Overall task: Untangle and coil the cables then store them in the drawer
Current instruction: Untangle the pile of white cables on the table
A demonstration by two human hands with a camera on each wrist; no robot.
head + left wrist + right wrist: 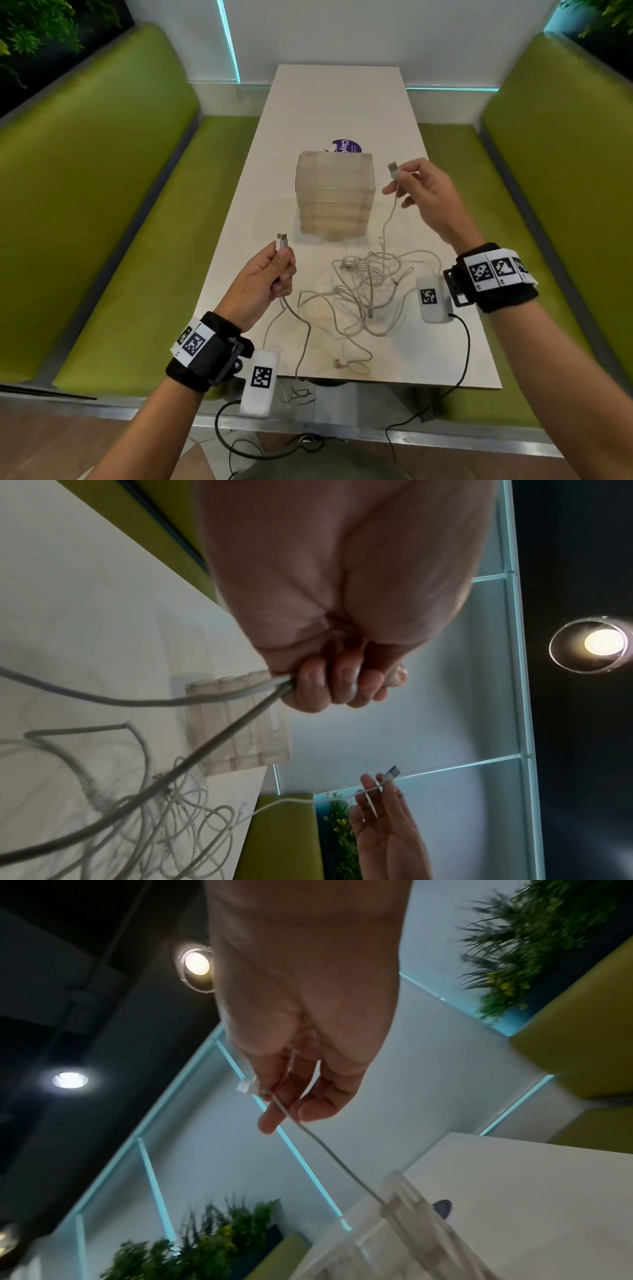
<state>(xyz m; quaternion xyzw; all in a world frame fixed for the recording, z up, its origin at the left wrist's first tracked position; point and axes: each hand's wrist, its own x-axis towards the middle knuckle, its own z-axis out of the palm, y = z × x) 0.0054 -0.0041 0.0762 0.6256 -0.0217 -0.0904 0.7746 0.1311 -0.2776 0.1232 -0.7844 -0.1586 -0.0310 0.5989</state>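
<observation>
A tangle of white cables lies on the white table in front of a translucent drawer unit. My left hand is raised above the table's left edge and grips a cable end, its USB plug sticking up from the fist; two strands leave the curled fingers. My right hand, up beside the drawer unit's right side, pinches another cable just below its USB plug, and this thin cable hangs down to the tangle.
A loose USB plug lies near the table's front edge. A purple round sticker shows behind the drawer unit. Green benches flank the table on both sides. Black wrist-camera wires hang off the front edge.
</observation>
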